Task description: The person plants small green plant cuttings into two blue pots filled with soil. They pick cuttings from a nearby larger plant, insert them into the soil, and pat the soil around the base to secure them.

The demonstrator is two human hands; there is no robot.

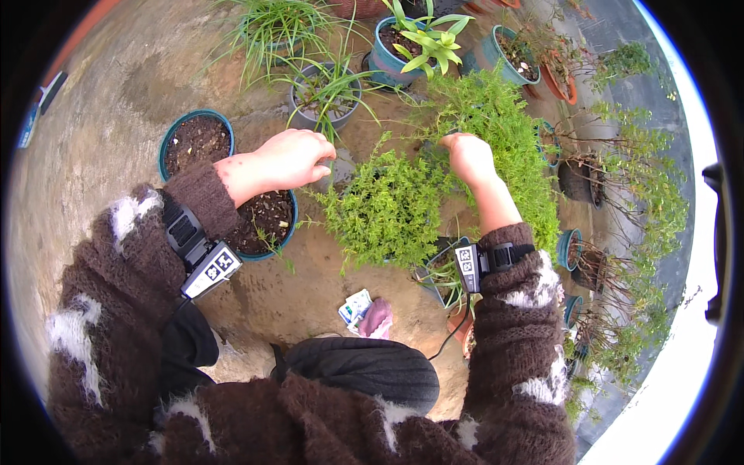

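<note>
My left hand (290, 160) hovers at the front of a grey pot (295, 119) of long grass-like leaves. Its thumb and fingers are bent, with a small gap between them, and I see nothing held there. My right hand (469, 158) is curled over the feathery green foliage (494, 110); its fingertips point left and are partly hidden, so whether they pinch a stem is unclear. Between and below the hands grows a bushy small-leaved plant (383, 209), its pot mostly covered. Under my left forearm is a soil-filled pot (264, 224) with a thin sprig at its rim.
Another teal pot of soil (197, 142) stands at the left. A broad-leaved plant (433, 46) grows in a blue pot at the back. Near my knees lie a printed packet (354, 307) and a pink cloth-like item (376, 318). Several potted shrubs (633, 192) line the right.
</note>
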